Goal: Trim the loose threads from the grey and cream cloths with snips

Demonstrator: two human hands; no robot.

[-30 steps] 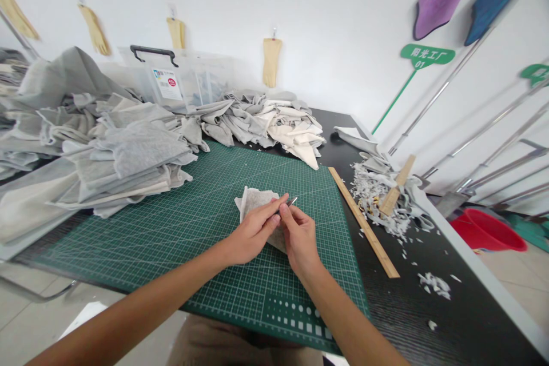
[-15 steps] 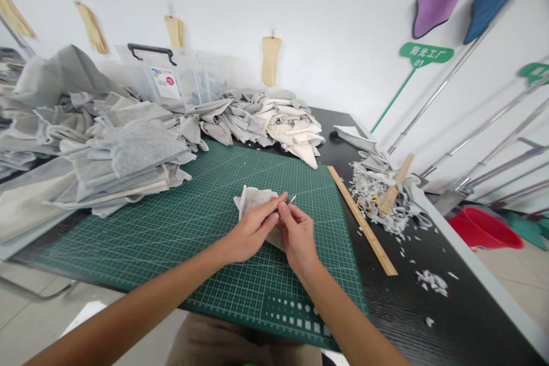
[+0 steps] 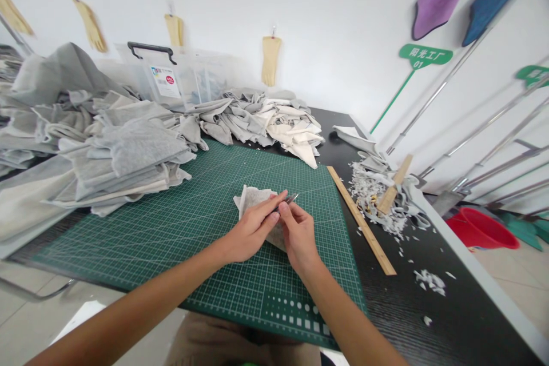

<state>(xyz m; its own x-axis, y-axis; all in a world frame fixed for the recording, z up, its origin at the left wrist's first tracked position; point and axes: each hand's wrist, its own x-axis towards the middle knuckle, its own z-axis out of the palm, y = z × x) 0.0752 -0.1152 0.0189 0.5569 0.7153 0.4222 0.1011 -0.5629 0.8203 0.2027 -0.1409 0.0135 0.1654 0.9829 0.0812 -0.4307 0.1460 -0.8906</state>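
My left hand (image 3: pixel 253 231) and my right hand (image 3: pixel 299 234) meet over the middle of the green cutting mat (image 3: pixel 206 206). Between their fingertips is a small pointed metal tool (image 3: pixel 292 198); two slim shiny tips stick out beyond the fingers, and the rest of it is mostly hidden. Both hands are closed around it, the left with its index finger stretched along it, the right in a pinch. Beneath them lies a piece of light grey cloth (image 3: pixel 255 195), its raised corner on the left and its lower part showing between the wrists.
Piled grey cloths (image 3: pixel 132 143) cover the left, and more cloths (image 3: pixel 257 117) lie at the back beside a clear plastic box (image 3: pixel 163 77). A wooden ruler (image 3: pixel 362 223) rests along the mat's right edge. White scraps (image 3: pixel 373 189) and another wooden strip (image 3: pixel 394 183) are further right.
A little more of the metal tool's tips shows, and they look slightly further apart. The hands and the cloth are almost where they were.
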